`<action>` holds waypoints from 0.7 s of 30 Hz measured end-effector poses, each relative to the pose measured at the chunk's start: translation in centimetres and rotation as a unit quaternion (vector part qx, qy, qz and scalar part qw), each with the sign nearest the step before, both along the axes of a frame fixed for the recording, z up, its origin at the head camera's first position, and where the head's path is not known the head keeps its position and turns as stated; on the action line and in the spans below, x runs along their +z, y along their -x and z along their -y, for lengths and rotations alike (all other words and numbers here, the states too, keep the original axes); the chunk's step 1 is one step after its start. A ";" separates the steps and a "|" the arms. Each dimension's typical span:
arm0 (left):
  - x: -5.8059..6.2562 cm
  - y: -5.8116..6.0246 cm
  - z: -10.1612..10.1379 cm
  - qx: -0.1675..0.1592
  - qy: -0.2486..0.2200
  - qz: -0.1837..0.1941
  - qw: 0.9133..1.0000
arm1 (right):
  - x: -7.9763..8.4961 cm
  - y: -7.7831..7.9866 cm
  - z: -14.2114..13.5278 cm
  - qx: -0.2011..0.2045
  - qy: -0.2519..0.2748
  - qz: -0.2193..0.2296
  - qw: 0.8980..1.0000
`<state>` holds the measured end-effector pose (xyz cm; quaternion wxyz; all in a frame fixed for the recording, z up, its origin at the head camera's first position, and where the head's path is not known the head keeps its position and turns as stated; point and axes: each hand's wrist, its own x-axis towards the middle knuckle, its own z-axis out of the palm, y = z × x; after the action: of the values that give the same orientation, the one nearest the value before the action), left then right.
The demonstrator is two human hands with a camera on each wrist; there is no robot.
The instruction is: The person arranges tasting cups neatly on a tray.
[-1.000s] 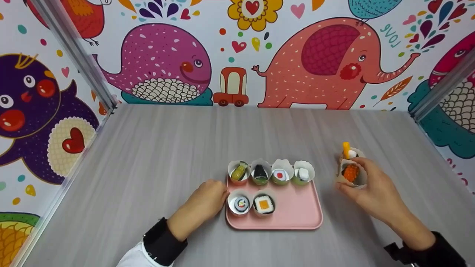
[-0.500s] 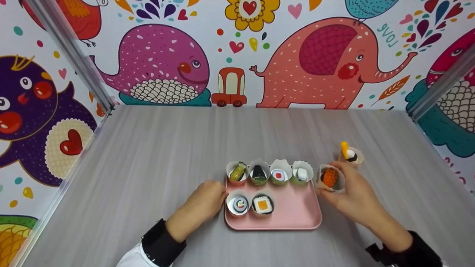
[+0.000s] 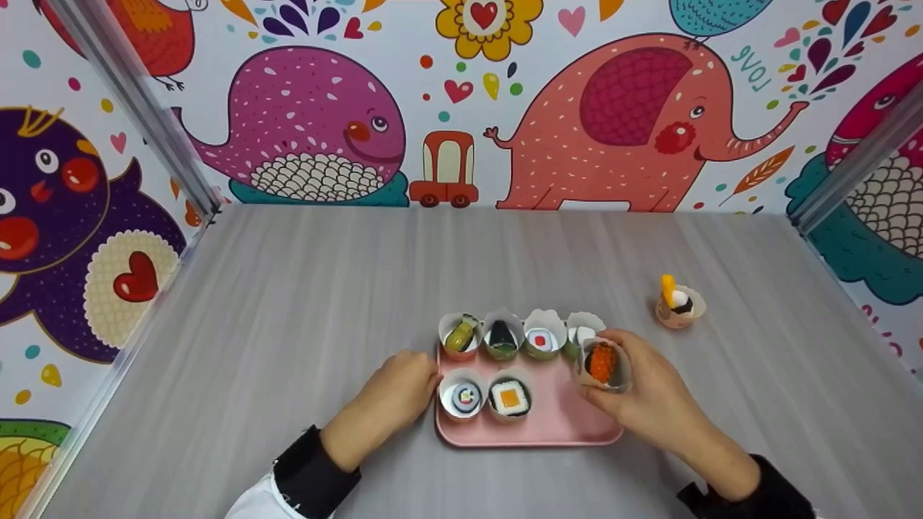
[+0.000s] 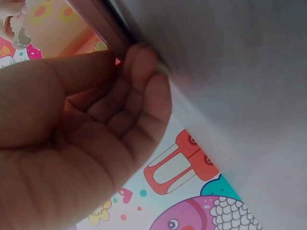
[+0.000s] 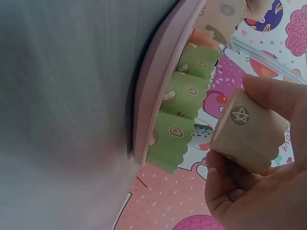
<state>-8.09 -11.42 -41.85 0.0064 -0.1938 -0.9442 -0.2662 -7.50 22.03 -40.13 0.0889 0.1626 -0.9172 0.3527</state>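
In the head view my right hand [image 3: 649,396] grips a paper cup [image 5: 249,129] between thumb and fingers, above the right part of a pink tray [image 3: 555,431]. Inside that cup lies an orange roe sushi piece [image 3: 601,362]. My left hand [image 3: 400,389] pinches the tray's left edge, its fingers curled, as the left wrist view also shows. Four-sided rice sushi with a yellow centre [image 3: 510,398] and a round roll [image 3: 465,396] sit in cups in the tray's front row. Along the back row stand several more cups, the rightmost [image 3: 584,322] partly hidden by the held cup.
Another paper cup [image 3: 676,317] with a yellow-topped sushi piece stands on the grey table [image 3: 324,288], behind and right of the tray. Printed cartoon walls [image 3: 562,108] enclose the back and sides.
My right hand has carried the cup with the orange roe sushi leftward, from beside the yellow-topped one to over the tray. The left hand stays at the tray's edge.
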 end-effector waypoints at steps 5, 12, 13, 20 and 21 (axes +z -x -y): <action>0.1 0.0 -0.1 0.003 -0.004 0.006 1.000 | -0.1 -0.3 0.8 0.012 -0.011 0.006 1.000; 0.1 0.0 0.0 0.001 -0.006 0.007 1.000 | -0.2 -0.9 2.1 0.045 -0.033 0.024 0.998; 0.1 0.0 0.0 0.001 -0.006 0.007 1.000 | -0.3 -0.9 2.3 0.052 -0.038 0.025 0.998; 0.2 0.0 0.0 0.002 -0.005 0.015 1.000 | -1.1 -0.8 2.8 0.085 -0.060 0.020 0.994; 0.2 0.0 0.0 0.003 -0.004 0.016 1.000 | -1.2 -0.8 2.8 0.088 -0.061 0.021 0.994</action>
<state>-8.12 -11.37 -41.63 -0.0076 -0.1870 -0.9435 -0.2733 -6.72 19.24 -41.31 0.0285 0.2402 -0.9210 0.3053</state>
